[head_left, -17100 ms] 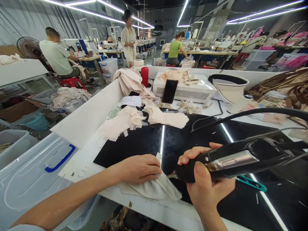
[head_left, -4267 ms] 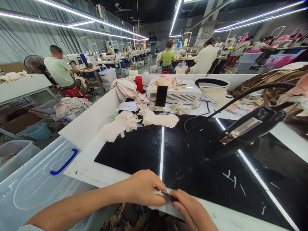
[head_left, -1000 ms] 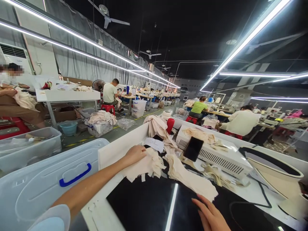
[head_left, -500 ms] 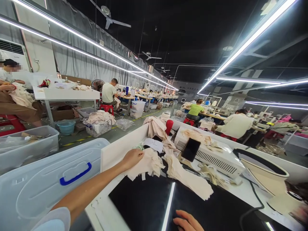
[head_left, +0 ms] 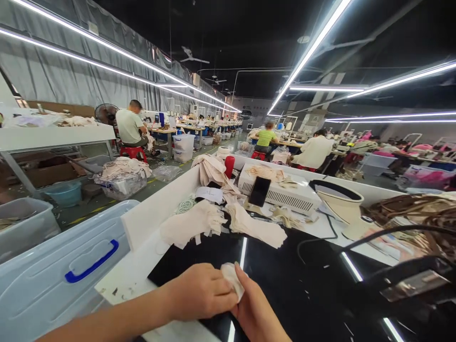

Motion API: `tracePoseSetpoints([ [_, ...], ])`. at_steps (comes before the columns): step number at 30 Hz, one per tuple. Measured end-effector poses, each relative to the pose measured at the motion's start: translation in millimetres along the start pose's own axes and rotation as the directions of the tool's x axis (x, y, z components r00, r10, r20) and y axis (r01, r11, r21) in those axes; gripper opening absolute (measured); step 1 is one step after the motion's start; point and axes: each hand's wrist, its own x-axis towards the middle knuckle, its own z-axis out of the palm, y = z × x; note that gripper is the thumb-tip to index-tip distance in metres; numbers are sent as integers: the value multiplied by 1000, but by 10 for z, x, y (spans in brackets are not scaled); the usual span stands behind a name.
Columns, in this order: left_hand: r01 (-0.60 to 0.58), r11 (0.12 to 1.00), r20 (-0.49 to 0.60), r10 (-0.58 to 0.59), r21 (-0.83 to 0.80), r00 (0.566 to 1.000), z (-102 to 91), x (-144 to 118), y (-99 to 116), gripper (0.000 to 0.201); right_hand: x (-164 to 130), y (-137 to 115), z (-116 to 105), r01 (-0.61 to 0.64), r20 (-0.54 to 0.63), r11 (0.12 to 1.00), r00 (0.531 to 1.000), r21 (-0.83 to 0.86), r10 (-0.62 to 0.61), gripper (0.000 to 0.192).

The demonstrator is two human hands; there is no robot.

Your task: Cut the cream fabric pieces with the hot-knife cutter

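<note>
At the far left a clear plastic storage bin lid with a blue handle (head_left: 53, 280) lies flat below the table's edge, its handle running diagonally up toward the right. Next comes the white worktable (head_left: 128, 273), whose raised white side wall (head_left: 156, 209) closes off the left edge of the work area and slants away into the distance. Inside it lies the glossy black work mat (head_left: 285, 280), bare across its middle and reflecting a ceiling light as a bright strip. At the mat's near edge the left hand (head_left: 199, 292) is curled closed, thumb and fingers pinched on a small pale cream fabric piece (head_left: 231, 280). The piece is bunched, so its long axis is hard to read; the part that shows stands up from the grip and points away from the person, toward the mat's far end. The right hand (head_left: 254, 313) touches it from the right, fingers together and pressed against the cloth and against the left hand; whether it truly grips cannot be told. Beyond the hands the mat is open up to two heaps of cream cut fabric pieces (head_left: 221, 223) at its far edge. Farther right stand a white vented box machine (head_left: 285, 197) with a black phone (head_left: 260, 191) leaning on it, then a cream bowl with a black rim (head_left: 338, 204). At the right edge a black corded hand tool (head_left: 409, 287) hangs low over the mat, narrowing the room there.
</note>
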Motion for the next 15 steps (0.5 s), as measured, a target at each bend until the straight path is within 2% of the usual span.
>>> tracePoseSetpoints([
  [2, 25, 994, -10, -27, -107, 1000, 24, -12, 132, 26, -36, -41, -56, 22, -28, 1000, 999, 20, -22, 54],
  [3, 103, 971, 7, -104, -218, 995, 32, -23, 176, 27, -63, -68, -92, 39, -48, 999, 998, 29, -38, 55],
  [4, 222, 911, 52, -218, -348, 975, 38, -36, 204, 28, -93, -95, -128, 58, -72, 997, 996, 41, -55, 57],
  [5, 370, 802, 126, -354, -470, 927, 43, -51, 219, 28, -125, -120, -163, 80, -97, 995, 992, 56, -75, 60],
  [6, 516, 647, 222, -483, -561, 847, 49, -64, 222, 28, -156, -140, -193, 103, -120, 992, 988, 71, -94, 63],
  [7, 631, 473, 324, -578, -615, 749, 61, -75, 217, 27, -184, -153, -217, 125, -140, 988, 984, 87, -112, 65],
  [8, 699, 313, 406, -635, -643, 657, 79, -81, 206, 25, -210, -159, -235, 145, -160, 984, 979, 104, -127, 67],
  [9, 724, 188, 459, -663, -664, 592, 107, -80, 194, 26, -232, -156, -245, 160, -174, 979, 975, 122, -138, 68],
  [10, 711, 103, 480, -671, -696, 566, 143, -72, 184, 31, -252, -147, -248, 171, -182, 975, 973, 139, -145, 68],
  [11, 675, 46, 482, -664, -736, 571, 186, -56, 178, 39, -270, -132, -243, 178, -183, 972, 972, 151, -149, 69],
  [14, 548, -104, 489, -608, -830, 626, 323, 37, 198, 62, -313, -71, -209, 179, -162, 974, 974, 140, -156, 70],
  [15, 529, -156, 507, -595, -834, 623, 359, 75, 213, 65, -326, -51, -203, 178, -153, 976, 975, 123, -159, 70],
])
